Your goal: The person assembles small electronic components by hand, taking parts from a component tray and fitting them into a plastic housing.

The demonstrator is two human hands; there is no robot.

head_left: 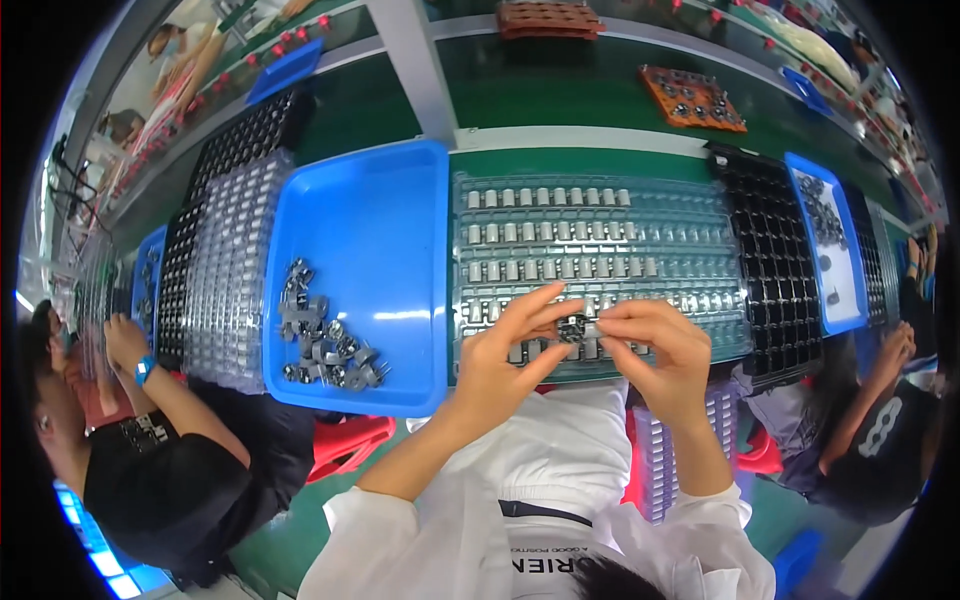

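Over the near edge of a clear plastic tray, my two hands meet. My left hand pinches a small dark round component between thumb and fingers. From the other side, my right hand is closed, with its thumb and fingertips close against the same component. Whatever sits between the right fingertips is too small to make out. Rows of small silver cylinders fill part of the tray. To the left, a blue bin holds a loose heap of dark and silver metal parts.
Black compartment trays stand right of the clear tray, beside another blue bin. Clear stacked trays lie left of my bin. An orange tray with round parts sits on the green conveyor. People work close on both sides.
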